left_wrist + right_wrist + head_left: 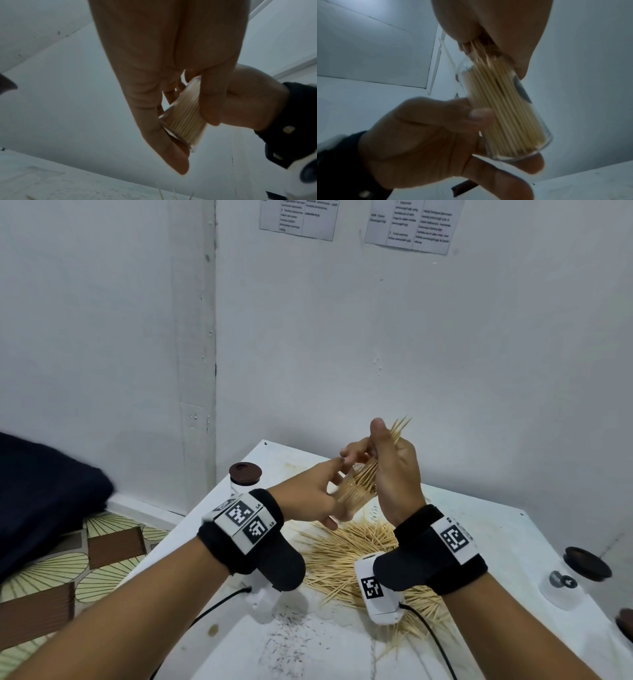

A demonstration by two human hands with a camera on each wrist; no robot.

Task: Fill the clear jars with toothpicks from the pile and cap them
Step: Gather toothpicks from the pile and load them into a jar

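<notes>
Head view: the left hand [310, 494] grips a clear jar [352, 491] of toothpicks, tilted. The right hand [394, 470], just beside it, pinches a bunch of toothpicks [399, 428] at the jar's mouth.

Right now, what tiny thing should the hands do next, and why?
Probably push the bundle of wooden toothpicks deeper: the right hand grips them with tips above the tilted clear jar that the left hand holds, nearly full, uncapped.
</notes>
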